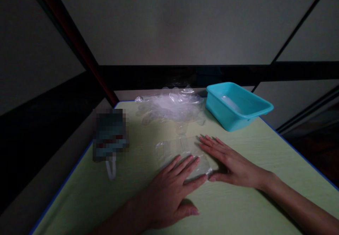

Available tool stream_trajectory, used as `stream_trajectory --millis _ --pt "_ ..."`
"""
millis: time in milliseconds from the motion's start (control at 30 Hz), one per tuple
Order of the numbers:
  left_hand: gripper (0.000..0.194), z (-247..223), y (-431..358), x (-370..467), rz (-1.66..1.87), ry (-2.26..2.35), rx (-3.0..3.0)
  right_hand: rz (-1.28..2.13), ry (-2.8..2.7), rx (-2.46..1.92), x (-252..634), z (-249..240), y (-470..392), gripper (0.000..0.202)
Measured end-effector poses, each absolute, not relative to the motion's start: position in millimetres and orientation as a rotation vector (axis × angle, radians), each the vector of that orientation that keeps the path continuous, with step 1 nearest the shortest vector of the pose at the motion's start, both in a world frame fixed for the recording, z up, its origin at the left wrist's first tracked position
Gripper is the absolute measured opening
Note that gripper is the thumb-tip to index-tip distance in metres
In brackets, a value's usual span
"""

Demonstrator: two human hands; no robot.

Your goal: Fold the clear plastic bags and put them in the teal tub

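Presumably, the thin, crinkled piece of clear plastic film [182, 146] would handle as something nearly weightless: limp, inclined to slide or cling, and easy to stretch or tear under a hard pull. An outer edge or corner looked the best place to take hold, pinched softly between thumb and fingertips; the near right corner, where the film rose in small shiny folds, seemed the easiest to lift.

It lay roughly flat on the pale green, blue-edged tabletop [84, 196], mostly between and partly beneath the two hands. See-through and colourless, it showed mainly by its glints and wrinkles, and its outline faded into the surface; whether it was a glove or a bag could not be told.

The left hand [169, 191] was palm down, fingers extended and slightly parted over the film, thumb held out to the side. The right hand [230, 162] was also open, its fingers reaching along the right side and its thumb near that shiny corner. Neither had anything gripped.

Beyond lay a loose, glossy heap of clear plastic pieces [172, 106], beside a turquoise rectangular plastic basin [221, 113]. On the left sat a pixelated dark packet [109, 132] with a white loop [111, 169].
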State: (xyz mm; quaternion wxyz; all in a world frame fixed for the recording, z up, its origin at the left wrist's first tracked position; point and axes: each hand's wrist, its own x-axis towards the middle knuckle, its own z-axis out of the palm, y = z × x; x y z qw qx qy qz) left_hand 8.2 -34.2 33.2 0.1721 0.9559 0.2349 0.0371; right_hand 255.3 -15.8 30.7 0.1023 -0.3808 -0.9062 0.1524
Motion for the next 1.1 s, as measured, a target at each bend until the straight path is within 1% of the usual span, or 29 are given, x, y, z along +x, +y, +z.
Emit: stream_trajectory --millis 100,200,300,367,467,600,667,800,867,900,1033,1100 --pt "0.062 33 -34 9 0.105 0.671 2.724 0.445 -2.680 -1.094 257 27 -14 0.078" --pt "0.064 34 -33 8 0.087 0.653 2.733 0.451 -2.742 -0.968 261 28 -11 0.079" --pt "0.068 40 -31 1 0.056 0.652 2.733 0.460 -2.781 -0.871 267 36 -9 0.073" --pt "0.071 42 -34 -7 0.028 0.709 2.735 0.459 -2.790 -0.833 269 43 -11 0.072" --pt "0.076 39 -44 -20 0.024 0.876 2.752 0.489 -2.834 -0.771 266 50 -18 0.076" --pt "0.084 24 -58 -27 0.192 1.116 2.776 0.564 -2.901 -0.722 255 44 -29 0.083" --pt "0.086 18 -61 -27 0.209 1.095 2.806 0.583 -2.914 -0.693 251 39 -33 0.083" --pt "0.083 16 -60 -26 0.120 1.133 2.843 0.541 -2.934 -0.645 248 36 -33 0.078" --pt "0.083 17 -59 -26 0.122 1.147 2.876 0.450 -2.951 -0.611 250 40 -30 0.072" --pt "0.083 17 -59 -27 0.156 1.119 2.906 0.383 -2.953 -0.604 250 43 -29 0.066" --pt "0.070 17 -59 -33 0.332 1.122 2.982 0.160 -2.869 -0.676 254 52 -29 0.029" --pt "0.062 16 -59 -36 0.371 1.142 3.004 0.143 -2.807 -0.723 253 52 -32 0.025"
